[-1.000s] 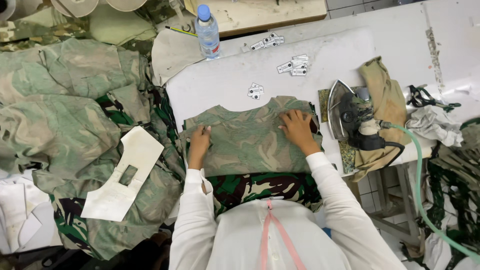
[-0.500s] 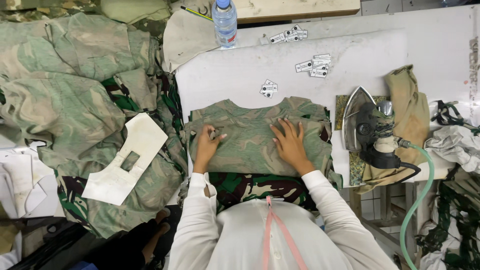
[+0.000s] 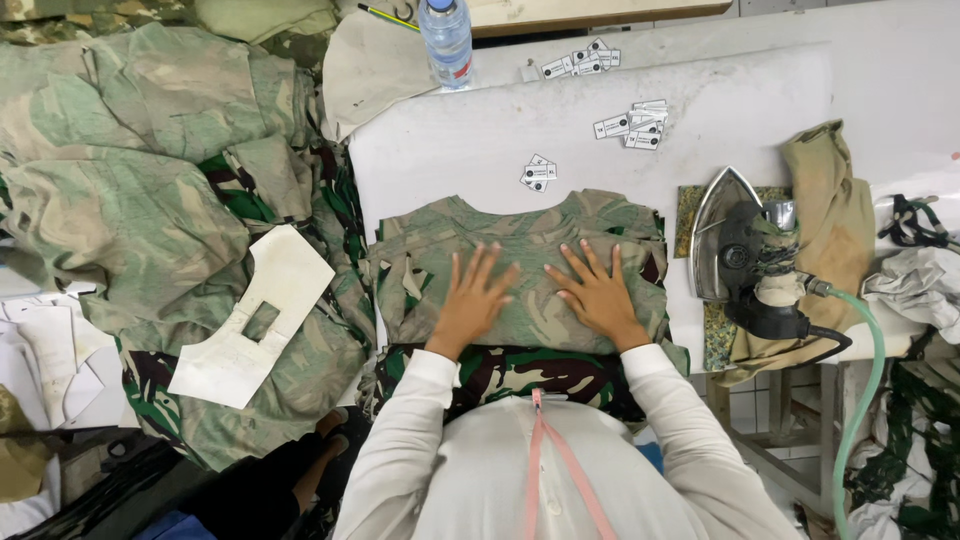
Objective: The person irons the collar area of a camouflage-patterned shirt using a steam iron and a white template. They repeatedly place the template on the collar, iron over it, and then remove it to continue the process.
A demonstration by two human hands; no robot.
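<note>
Under both of my hands lies the white ironing board (image 3: 700, 110), stretching well beyond my fingertips and off to either side. Left of my left hand a big heap of camouflage fabric (image 3: 130, 200) covers the neighbouring surface, with a white paper pattern piece (image 3: 250, 320) lying on top of it, a rectangular window cut through its middle. Directly beneath my palms sits the folded camouflage garment (image 3: 530, 270), its curved neckline facing away from me, resting on the board's near edge. To the right of my right hand a steam iron (image 3: 740, 250) stands on a mat, a green hose trailing from its back. My left hand (image 3: 473, 300) and right hand (image 3: 597, 295) both press flat on the garment, fingers spread wide, holding nothing, the two just beside each other. Beyond my fingertips stands a clear plastic water bottle (image 3: 447, 40), and small white paper tags (image 3: 540, 172) lie scattered nearer.
</note>
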